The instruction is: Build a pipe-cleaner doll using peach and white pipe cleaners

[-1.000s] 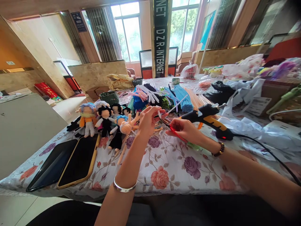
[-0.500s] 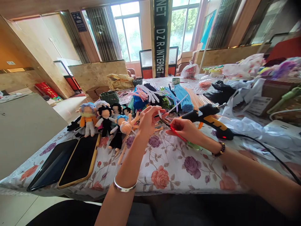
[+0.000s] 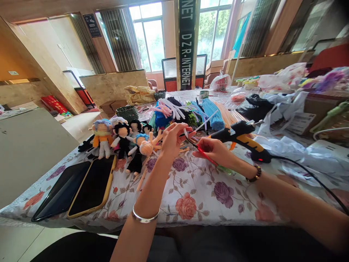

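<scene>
My left hand (image 3: 173,140) pinches a short white pipe cleaner (image 3: 185,132) between thumb and fingers above the table. My right hand (image 3: 214,151) is closed round red-handled scissors (image 3: 204,154). Their dark blades reach left to the white piece, touching it or very close; the exact contact is too small to tell. To the left of my hands stand and lie several pipe-cleaner dolls, among them one in an orange top (image 3: 102,139) and one in black (image 3: 122,142). A headless-looking peach doll body (image 3: 147,147) lies nearest my left hand.
A black and yellow glue gun (image 3: 242,137) with a red light rests right of my hand, its cable trailing right. Behind are bundles of pipe cleaners (image 3: 214,115). Two phones, one yellow-cased (image 3: 94,185), lie left. White ribbon (image 3: 289,151) is heaped right on the flowered tablecloth (image 3: 196,193).
Almost nothing differs. Both hands keep their places and their hold on the white pipe cleaner and the scissors; the view has shifted very slightly.
</scene>
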The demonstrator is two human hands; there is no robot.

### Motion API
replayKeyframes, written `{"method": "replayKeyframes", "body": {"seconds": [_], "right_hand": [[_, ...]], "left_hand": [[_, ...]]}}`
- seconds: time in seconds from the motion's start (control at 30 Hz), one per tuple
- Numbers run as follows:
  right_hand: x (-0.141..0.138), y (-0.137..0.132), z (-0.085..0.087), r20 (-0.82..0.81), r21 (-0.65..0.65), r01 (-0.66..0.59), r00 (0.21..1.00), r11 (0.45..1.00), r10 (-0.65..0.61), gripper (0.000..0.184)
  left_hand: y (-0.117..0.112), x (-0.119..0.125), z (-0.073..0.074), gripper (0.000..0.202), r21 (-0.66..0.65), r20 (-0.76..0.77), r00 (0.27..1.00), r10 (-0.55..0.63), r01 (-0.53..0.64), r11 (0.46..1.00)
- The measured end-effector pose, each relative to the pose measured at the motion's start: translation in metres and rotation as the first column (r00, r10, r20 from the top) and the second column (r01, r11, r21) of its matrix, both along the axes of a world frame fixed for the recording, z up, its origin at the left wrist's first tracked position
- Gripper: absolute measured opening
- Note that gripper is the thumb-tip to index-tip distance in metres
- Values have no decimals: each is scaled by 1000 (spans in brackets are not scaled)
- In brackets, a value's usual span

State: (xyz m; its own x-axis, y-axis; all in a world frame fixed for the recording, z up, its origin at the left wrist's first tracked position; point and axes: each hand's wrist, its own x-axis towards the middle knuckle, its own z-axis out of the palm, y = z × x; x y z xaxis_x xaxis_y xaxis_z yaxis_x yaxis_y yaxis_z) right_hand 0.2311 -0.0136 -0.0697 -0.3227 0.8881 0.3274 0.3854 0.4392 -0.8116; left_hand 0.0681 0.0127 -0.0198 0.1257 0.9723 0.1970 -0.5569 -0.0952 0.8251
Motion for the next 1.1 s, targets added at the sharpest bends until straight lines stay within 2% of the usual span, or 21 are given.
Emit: {"method": "replayKeyframes", "body": {"seconds": [0.67,1.1], "right_hand": [[-2,-2,2,32,37,15,999,999,-16,33],[-2,-1,1,-14,-7,-12,1000,1000,12,36]], "left_hand": [[0,-1,1,13,-7,21,1000,-18,18,1000],[1,-1,1,11,3,20,1000,-14,13,1000]]}}
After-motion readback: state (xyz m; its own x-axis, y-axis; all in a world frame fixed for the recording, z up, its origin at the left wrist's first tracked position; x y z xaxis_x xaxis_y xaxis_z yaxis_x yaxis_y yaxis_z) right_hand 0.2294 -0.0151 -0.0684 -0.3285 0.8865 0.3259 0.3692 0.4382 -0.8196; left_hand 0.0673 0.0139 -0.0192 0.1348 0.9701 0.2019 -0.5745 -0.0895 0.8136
